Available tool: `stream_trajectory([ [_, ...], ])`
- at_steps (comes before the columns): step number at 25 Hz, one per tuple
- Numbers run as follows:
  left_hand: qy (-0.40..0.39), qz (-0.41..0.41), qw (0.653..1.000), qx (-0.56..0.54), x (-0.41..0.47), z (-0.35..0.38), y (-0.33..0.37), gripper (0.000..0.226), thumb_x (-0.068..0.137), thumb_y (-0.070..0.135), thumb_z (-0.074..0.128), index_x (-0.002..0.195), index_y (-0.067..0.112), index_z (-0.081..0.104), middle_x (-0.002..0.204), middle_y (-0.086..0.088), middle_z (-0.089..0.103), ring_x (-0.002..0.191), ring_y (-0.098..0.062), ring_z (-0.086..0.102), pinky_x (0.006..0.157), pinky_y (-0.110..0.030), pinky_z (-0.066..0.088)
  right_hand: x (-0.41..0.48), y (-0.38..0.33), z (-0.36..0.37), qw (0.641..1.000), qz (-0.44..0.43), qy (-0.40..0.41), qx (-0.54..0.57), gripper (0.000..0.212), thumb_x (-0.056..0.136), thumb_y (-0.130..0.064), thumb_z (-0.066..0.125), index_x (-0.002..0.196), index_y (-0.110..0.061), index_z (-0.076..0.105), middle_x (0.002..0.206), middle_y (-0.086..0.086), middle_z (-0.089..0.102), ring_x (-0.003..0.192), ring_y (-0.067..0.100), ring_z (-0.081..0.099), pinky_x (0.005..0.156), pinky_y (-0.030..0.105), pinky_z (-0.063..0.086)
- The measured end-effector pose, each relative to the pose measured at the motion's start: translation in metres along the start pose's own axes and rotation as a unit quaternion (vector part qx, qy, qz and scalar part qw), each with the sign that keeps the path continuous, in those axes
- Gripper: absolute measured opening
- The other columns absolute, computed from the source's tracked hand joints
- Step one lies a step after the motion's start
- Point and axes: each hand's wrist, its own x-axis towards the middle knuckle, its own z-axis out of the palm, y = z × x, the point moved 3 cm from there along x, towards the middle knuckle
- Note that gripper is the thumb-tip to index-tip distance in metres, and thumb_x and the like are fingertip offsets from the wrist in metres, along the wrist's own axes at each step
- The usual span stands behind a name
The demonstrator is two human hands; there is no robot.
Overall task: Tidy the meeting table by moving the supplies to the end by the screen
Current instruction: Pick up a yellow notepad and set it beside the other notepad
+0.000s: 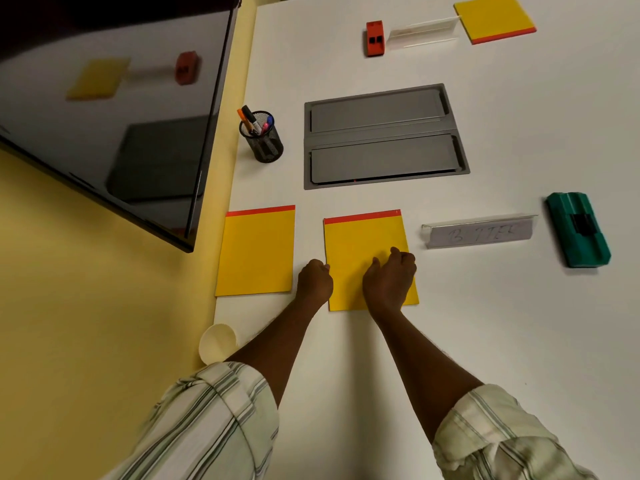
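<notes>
Two hands at a yellow paper notepad (363, 237) on the white bench (485, 323).
The left hand (313, 280) curls at the pad's left edge and the right hand (389, 278) curls on top; I cannot tell whether either grips it.

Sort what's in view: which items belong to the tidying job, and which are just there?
Job: middle yellow pad, left yellow pad, far yellow pad, pen cup, red eraser, green eraser, clear card holder, labelled card holder.
Just there: cable hatch, screen, cream cup.
</notes>
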Motion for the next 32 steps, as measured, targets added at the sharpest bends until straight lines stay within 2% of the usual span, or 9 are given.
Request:
stream_trajectory([
  [5, -0.004, -0.024, 1.0, 0.013, -0.007, 0.015, 0.004, 0.036, 0.1, 0.022, 0.042, 0.123, -0.004, 0.048, 0.125, -0.023, 0.053, 0.115, -0.035, 0.051, 0.092, -0.04, 0.043, 0.009, 0.026, -0.02, 0.998, 0.058, 0.009, -0.037, 0.046, 0.091, -0.029, 0.056, 0.127, -0.002, 0.047, 0.124, 0.017, 0.046, 0.115, 0.034, 0.044, 0.096, 0.042, 0.039],
  [11, 0.005, -0.052, 0.996, 0.066, -0.009, 0.024, 0.006, 0.038, 0.1, 0.025, 0.04, 0.119, -0.007, 0.05, 0.124, -0.025, 0.052, 0.116, -0.036, 0.05, 0.093, -0.042, 0.041, 0.01, 0.038, -0.023, 0.991, 0.108, -0.017, -0.077, 0.045, 0.091, -0.034, 0.053, 0.122, -0.001, 0.047, 0.124, 0.018, 0.046, 0.114, 0.035, 0.045, 0.093, 0.045, 0.039],
  [14, 0.014, -0.073, 0.996, 0.042, -0.006, 0.025, 0.005, 0.038, 0.099, 0.025, 0.043, 0.116, -0.008, 0.052, 0.121, -0.026, 0.055, 0.113, -0.037, 0.053, 0.093, -0.043, 0.043, 0.012, 0.039, -0.023, 0.991, 0.119, -0.027, -0.059, 0.043, 0.092, -0.033, 0.052, 0.12, -0.001, 0.048, 0.123, 0.018, 0.048, 0.114, 0.036, 0.046, 0.094, 0.045, 0.039],
  [19, 0.034, -0.119, 0.991, -0.042, -0.001, 0.021, -0.004, 0.04, 0.097, 0.024, 0.049, 0.114, -0.011, 0.055, 0.115, -0.028, 0.061, 0.107, -0.039, 0.059, 0.084, -0.041, 0.048, 0.019, 0.043, -0.021, 0.984, 0.169, -0.047, -0.021, 0.04, 0.094, -0.032, 0.052, 0.123, -0.005, 0.047, 0.126, 0.018, 0.05, 0.118, 0.036, 0.045, 0.098, 0.048, 0.036],
  [22, 0.026, -0.133, 0.99, -0.04, 0.002, 0.02, -0.005, 0.043, 0.096, 0.026, 0.051, 0.117, -0.012, 0.055, 0.119, -0.027, 0.061, 0.111, -0.039, 0.058, 0.086, -0.041, 0.048, 0.024, 0.048, -0.023, 0.979, 0.194, -0.053, 0.027, 0.044, 0.091, -0.035, 0.057, 0.122, -0.006, 0.048, 0.124, 0.018, 0.052, 0.118, 0.037, 0.047, 0.098, 0.048, 0.037],
  [25, 0.019, -0.138, 0.99, -0.02, 0.0, 0.019, -0.002, 0.042, 0.095, 0.025, 0.052, 0.12, -0.009, 0.053, 0.123, -0.025, 0.059, 0.114, -0.037, 0.056, 0.09, -0.039, 0.046, 0.025, 0.05, -0.022, 0.979, 0.189, -0.057, 0.051, 0.048, 0.09, -0.04, 0.059, 0.121, -0.005, 0.049, 0.122, 0.018, 0.053, 0.116, 0.038, 0.048, 0.096, 0.048, 0.039],
  [29, 0.019, -0.108, 0.994, 0.021, -0.001, 0.014, -0.003, 0.035, 0.096, 0.019, 0.05, 0.119, -0.006, 0.057, 0.125, -0.022, 0.059, 0.116, -0.036, 0.054, 0.093, -0.039, 0.044, 0.019, 0.047, -0.02, 0.986, 0.155, -0.059, 0.029, 0.044, 0.095, -0.039, 0.05, 0.12, -0.003, 0.056, 0.121, 0.021, 0.049, 0.115, 0.039, 0.045, 0.094, 0.048, 0.04],
  [31, 0.039, -0.083, 0.996, -0.016, -0.001, 0.007, -0.005, 0.029, 0.093, 0.008, 0.052, 0.117, -0.005, 0.06, 0.123, -0.022, 0.061, 0.112, -0.036, 0.057, 0.091, -0.039, 0.047, 0.014, 0.042, -0.019, 0.986, 0.145, -0.054, 0.057, 0.042, 0.097, -0.036, 0.047, 0.119, -0.001, 0.054, 0.121, 0.021, 0.05, 0.115, 0.038, 0.045, 0.094, 0.046, 0.039],
  [32, 0.055, -0.077, 0.993, -0.067, -0.003, 0.002, -0.006, 0.028, 0.091, 0.002, 0.052, 0.116, -0.004, 0.061, 0.122, -0.022, 0.061, 0.109, -0.037, 0.058, 0.087, -0.04, 0.049, 0.011, 0.038, -0.018, 0.985, 0.141, -0.056, 0.084, 0.04, 0.098, -0.035, 0.045, 0.117, -0.001, 0.052, 0.12, 0.021, 0.051, 0.114, 0.037, 0.047, 0.091, 0.044, 0.039],
])
